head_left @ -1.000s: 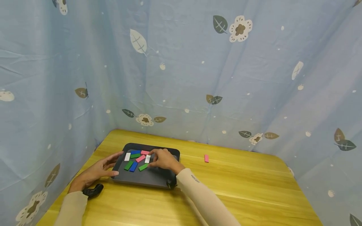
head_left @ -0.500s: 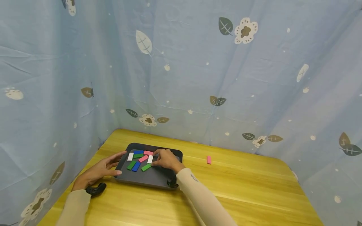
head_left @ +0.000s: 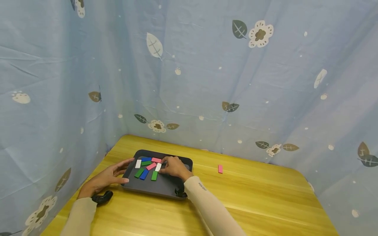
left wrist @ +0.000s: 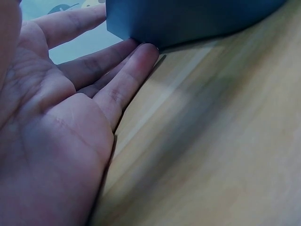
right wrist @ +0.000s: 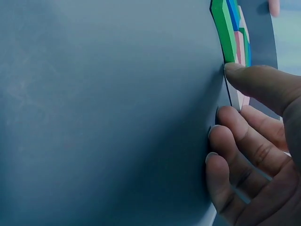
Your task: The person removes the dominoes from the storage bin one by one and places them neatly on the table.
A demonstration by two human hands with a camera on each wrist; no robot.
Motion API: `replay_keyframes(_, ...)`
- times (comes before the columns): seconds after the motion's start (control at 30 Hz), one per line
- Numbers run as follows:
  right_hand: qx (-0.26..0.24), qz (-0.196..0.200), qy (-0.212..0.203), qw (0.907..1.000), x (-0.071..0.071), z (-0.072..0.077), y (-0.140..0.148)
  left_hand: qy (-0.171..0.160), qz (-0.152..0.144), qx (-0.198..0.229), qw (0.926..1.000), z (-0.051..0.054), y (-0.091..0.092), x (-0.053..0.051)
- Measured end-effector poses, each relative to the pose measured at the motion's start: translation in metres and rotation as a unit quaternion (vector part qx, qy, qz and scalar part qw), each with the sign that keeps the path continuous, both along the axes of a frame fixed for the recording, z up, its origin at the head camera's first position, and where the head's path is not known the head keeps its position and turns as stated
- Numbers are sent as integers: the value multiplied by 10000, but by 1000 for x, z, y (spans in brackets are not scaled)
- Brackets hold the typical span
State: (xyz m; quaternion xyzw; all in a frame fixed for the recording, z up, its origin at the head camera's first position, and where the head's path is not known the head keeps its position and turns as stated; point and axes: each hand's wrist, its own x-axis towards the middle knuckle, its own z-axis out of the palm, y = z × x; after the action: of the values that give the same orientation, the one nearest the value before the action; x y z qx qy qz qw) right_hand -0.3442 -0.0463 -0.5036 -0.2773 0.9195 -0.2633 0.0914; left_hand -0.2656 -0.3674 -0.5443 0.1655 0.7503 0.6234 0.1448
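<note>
In the head view a dark grey tray [head_left: 147, 187] stands on the table, with several flat domino-shaped blocks in white, blue, green and pink lying in it. My left hand [head_left: 107, 177] is at the tray's left side, thumb by the rim and fingers loosely straight; in the left wrist view its fingertips touch the tray's wall [left wrist: 188, 21]. My right hand [head_left: 175, 167] reaches into the tray, thumb and index finger at opposite ends of a white block [head_left: 158, 167]. In the right wrist view the thumb tip touches the end of a green block [right wrist: 223, 35].
A single pink block [head_left: 220, 168] lies on the yellow wooden table [head_left: 251, 193], right of the tray. Blue patterned curtains [head_left: 189, 82] hang along the table's back and sides. Black wrist straps [head_left: 102, 198] are worn on the arms.
The green block beside my right thumb has turned from slanted to nearly straight, its end now by the white block. Both hands hold nearly the same places; the whole view has shifted slightly.
</note>
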Motion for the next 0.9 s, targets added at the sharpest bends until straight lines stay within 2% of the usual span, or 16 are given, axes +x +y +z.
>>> replay_keyframes(0.27, 251, -177, 64, 9995, 1, -5, -4, -31, 1, 31, 10000, 1, 1, 2)
replay_keyframes(0.47, 143, -63, 130, 9998, 1, -3, -3, -38, 26, 36, 10000, 3, 1, 2)
replay_keyframes(0.73, -106, 196, -202, 9995, 1, 8, 11, -149, 8, 59, 9999, 3, 1, 1)
replay_keyframes(0.9, -255, 302, -139, 9991, 0, 17, 22, -200, 62, 40, 9998, 1, 1, 1)
